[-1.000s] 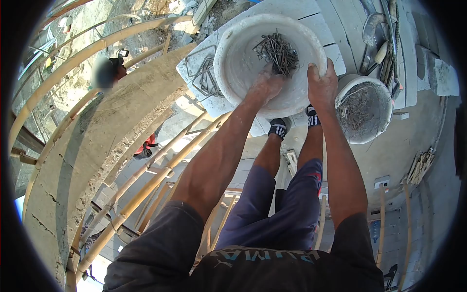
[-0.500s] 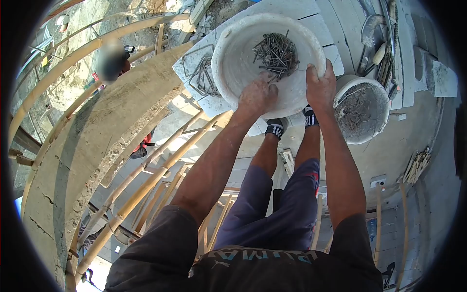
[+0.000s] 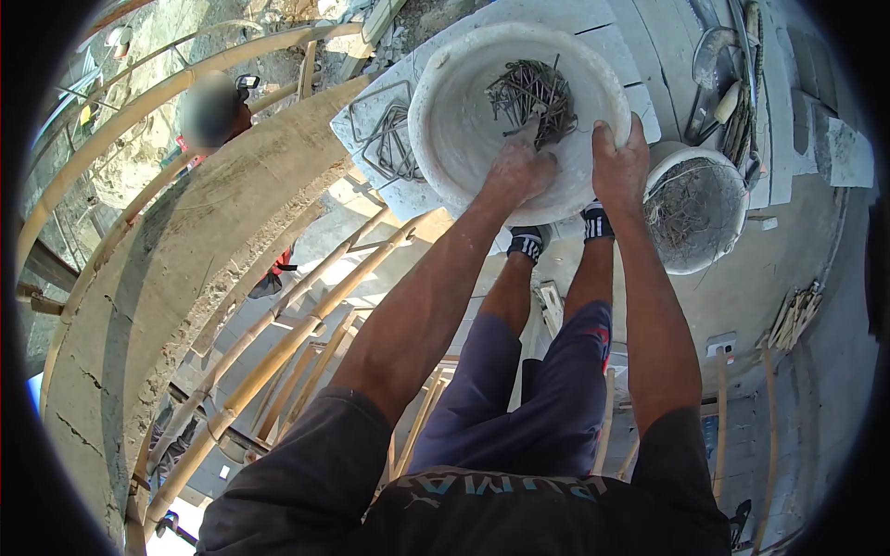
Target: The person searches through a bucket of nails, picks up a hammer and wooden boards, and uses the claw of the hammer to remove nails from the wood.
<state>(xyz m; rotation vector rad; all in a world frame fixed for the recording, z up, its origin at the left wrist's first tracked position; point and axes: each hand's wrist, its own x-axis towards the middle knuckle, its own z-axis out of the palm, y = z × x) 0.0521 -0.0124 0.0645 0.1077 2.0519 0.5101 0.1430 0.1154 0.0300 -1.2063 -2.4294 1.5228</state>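
Observation:
A large whitish basin [image 3: 452,153], crusted with dried material, is tilted toward me. Inside it lies a pile of dark metal nails [image 3: 528,93]. My right hand [image 3: 621,165] grips the basin's near right rim, thumb on the inner side. My left hand [image 3: 519,174] reaches inside the basin, its fingertips at the lower edge of the nails and its thumb apart; the other fingers are partly hidden. Left of the basin, bent metal rods [image 3: 394,144] lie on a pale board [image 3: 357,139].
A white bucket [image 3: 739,208] of tangled wire stands to the right. Tools, including a trowel [image 3: 725,104], lie beyond it. A concrete ledge [image 3: 199,241] and bamboo poles [image 3: 250,394] run along the left. Another person [image 3: 218,111] is beyond the ledge.
My left hand has moved farther up and right into the basin, its fingertips now among the nails. The basin and my right hand have shifted slightly right.

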